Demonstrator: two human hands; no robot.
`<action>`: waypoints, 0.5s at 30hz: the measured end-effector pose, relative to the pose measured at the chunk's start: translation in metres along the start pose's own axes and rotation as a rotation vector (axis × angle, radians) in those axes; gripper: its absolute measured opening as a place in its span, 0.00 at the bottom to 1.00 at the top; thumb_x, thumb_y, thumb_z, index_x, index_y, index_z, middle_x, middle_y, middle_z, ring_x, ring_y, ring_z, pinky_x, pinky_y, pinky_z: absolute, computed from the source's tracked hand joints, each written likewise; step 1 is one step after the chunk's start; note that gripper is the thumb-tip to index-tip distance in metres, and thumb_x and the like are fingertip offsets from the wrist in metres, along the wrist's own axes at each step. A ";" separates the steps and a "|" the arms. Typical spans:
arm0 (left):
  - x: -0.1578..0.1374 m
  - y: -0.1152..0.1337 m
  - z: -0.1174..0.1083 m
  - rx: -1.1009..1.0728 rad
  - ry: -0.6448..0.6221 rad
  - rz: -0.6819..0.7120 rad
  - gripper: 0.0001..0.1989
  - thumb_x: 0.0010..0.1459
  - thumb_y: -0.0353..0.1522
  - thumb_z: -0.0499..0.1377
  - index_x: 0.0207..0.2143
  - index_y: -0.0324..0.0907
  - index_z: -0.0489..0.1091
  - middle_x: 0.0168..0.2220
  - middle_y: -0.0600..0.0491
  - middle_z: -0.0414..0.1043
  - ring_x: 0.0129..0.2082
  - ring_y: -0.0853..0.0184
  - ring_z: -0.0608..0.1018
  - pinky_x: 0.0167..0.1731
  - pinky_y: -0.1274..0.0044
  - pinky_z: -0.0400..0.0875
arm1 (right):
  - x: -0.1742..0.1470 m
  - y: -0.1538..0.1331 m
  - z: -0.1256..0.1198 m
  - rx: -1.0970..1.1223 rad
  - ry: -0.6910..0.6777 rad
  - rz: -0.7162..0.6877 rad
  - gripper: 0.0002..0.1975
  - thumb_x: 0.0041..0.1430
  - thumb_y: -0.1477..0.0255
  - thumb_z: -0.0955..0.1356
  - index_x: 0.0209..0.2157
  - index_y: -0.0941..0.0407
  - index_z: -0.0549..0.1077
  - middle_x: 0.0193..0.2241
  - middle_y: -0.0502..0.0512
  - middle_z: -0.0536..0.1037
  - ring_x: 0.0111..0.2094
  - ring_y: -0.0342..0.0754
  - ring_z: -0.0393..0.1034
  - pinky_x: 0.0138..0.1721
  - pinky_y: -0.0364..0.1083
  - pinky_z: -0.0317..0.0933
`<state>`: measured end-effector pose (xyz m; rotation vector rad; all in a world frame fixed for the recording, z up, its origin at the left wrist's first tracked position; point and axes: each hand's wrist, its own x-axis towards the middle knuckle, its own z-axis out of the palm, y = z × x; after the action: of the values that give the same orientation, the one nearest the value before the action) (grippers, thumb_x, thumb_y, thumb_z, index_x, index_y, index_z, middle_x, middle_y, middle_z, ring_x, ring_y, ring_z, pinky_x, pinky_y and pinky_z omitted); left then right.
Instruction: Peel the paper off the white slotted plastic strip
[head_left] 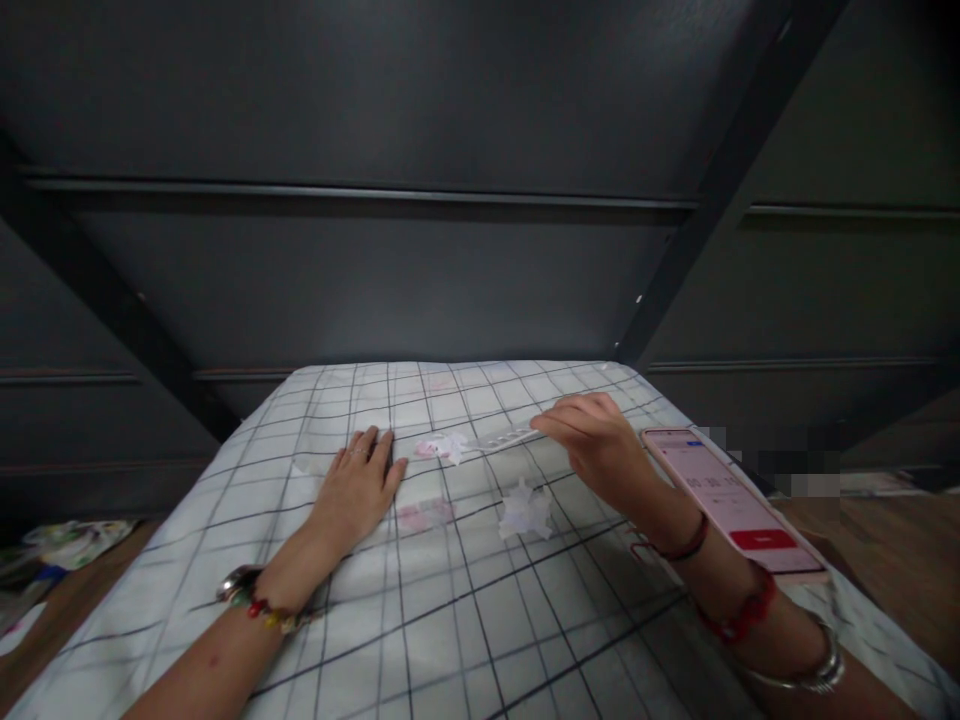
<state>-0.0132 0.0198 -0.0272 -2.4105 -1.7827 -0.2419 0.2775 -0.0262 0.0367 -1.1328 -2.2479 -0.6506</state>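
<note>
My left hand (358,485) lies flat on the white checked cloth (465,620), fingers stretched out and holding nothing. My right hand (592,435) pinches the end of a thin whitish patterned strip (511,438). The strip's other end reaches a small white and pink cutout (442,448) on the cloth. Whether the two are joined, I cannot tell. Nearer to me lie a pale, pointed, star-like cutout (525,510) and a faint pink translucent piece (425,515), between the two hands.
A phone (739,510) in a pink case, its screen lit, lies by my right forearm. Dark grey panels (420,280) rise behind the table. Wooden floor (892,560) shows at the right, and a pile of cloth or bags (79,545) lies low at the left.
</note>
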 end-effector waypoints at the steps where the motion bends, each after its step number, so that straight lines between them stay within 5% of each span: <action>1: 0.000 0.000 0.000 0.004 0.003 0.006 0.25 0.65 0.38 0.44 0.58 0.31 0.59 0.60 0.35 0.58 0.60 0.50 0.61 0.56 0.61 0.58 | -0.001 0.002 -0.003 -0.004 -0.019 0.002 0.20 0.50 0.90 0.57 0.33 0.56 0.72 0.28 0.50 0.77 0.33 0.46 0.67 0.36 0.47 0.53; 11: 0.001 -0.001 0.000 -0.009 0.071 0.052 0.23 0.65 0.37 0.46 0.56 0.31 0.62 0.58 0.34 0.61 0.59 0.47 0.63 0.54 0.58 0.61 | -0.002 0.000 -0.011 -0.067 0.034 0.035 0.19 0.52 0.89 0.58 0.34 0.56 0.73 0.29 0.51 0.78 0.34 0.47 0.67 0.36 0.46 0.53; 15: 0.004 0.000 -0.008 -0.087 0.170 0.196 0.19 0.64 0.34 0.46 0.51 0.35 0.67 0.57 0.39 0.63 0.60 0.48 0.61 0.54 0.56 0.61 | -0.004 0.001 -0.009 -0.071 0.035 0.051 0.20 0.51 0.89 0.57 0.34 0.55 0.73 0.29 0.52 0.78 0.34 0.47 0.66 0.36 0.46 0.53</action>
<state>-0.0125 0.0217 -0.0182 -2.5161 -1.4832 -0.4954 0.2823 -0.0338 0.0413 -1.1998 -2.1742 -0.7290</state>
